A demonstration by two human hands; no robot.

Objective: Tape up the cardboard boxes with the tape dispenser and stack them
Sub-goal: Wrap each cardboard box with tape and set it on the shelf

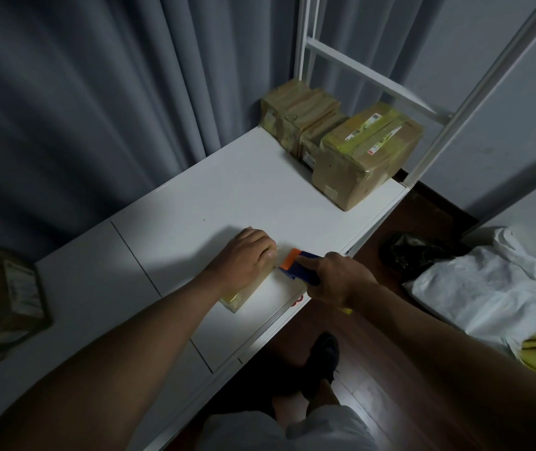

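The left hand (247,255) rests, fingers curled, on a flat cardboard box (240,296) lying on the white counter (195,203). The right hand (338,278) grips the blue-and-orange tape dispenser (294,263), its orange end just beside the left fingers. Taped boxes (341,144) stand grouped at the counter's far end. Another box (6,294) sits at the left edge.

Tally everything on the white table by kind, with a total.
Brown cardboard boxes: 5, namely the small flat one under the left hand, three taped ones at the far end, and one at the left edge.
Blue and orange tape dispensers: 1, gripped by the right hand.
Total: 6.
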